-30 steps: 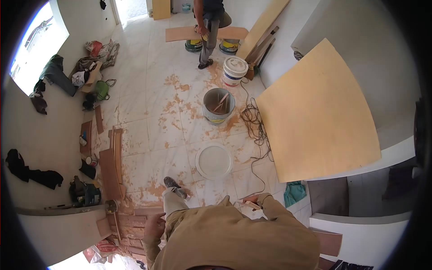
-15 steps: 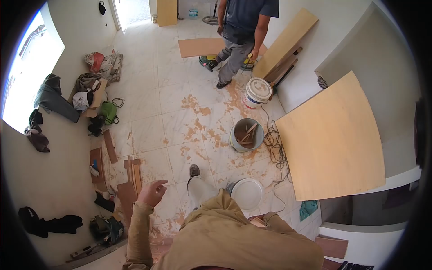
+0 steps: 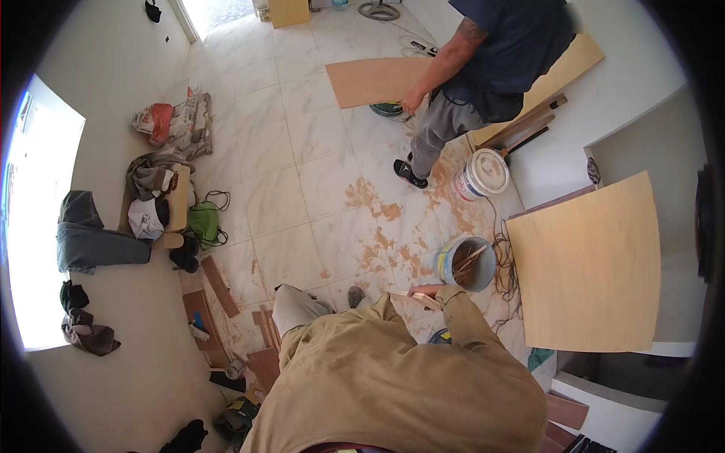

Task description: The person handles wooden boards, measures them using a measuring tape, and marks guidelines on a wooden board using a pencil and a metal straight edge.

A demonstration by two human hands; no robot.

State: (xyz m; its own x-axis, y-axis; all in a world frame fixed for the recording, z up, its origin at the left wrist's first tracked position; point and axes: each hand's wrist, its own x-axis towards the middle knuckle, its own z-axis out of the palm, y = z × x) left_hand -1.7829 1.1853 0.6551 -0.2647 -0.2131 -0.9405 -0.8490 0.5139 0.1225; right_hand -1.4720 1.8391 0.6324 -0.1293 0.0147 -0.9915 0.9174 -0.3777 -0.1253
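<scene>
My right hand [image 3: 427, 291] is closed around a thin piece of wood [image 3: 414, 299], in front of my body and just left of the open bucket [image 3: 474, 264], which has wood scraps sticking out. Under my right forearm, part of another bucket [image 3: 439, 336] shows. My left hand does not show; my jacket and leg fill that side. A co-worker [image 3: 498, 68] stands bent at the top, one hand near a brown board [image 3: 377, 81] that rests over a bucket.
A lidded white bucket [image 3: 483, 175] stands near the co-worker. A large yellow panel [image 3: 585, 268] leans at right, beside tangled cable [image 3: 504, 260]. Brown strips [image 3: 220, 287], a green bag [image 3: 204, 223] and clothes [image 3: 102, 241] lie at left. Brown residue marks the tiled floor.
My body has moved forward and the view has swung left. My right hand has come up into fuller view with the wood; my left hand has gone out of sight. The co-worker appears nearer and bends over.
</scene>
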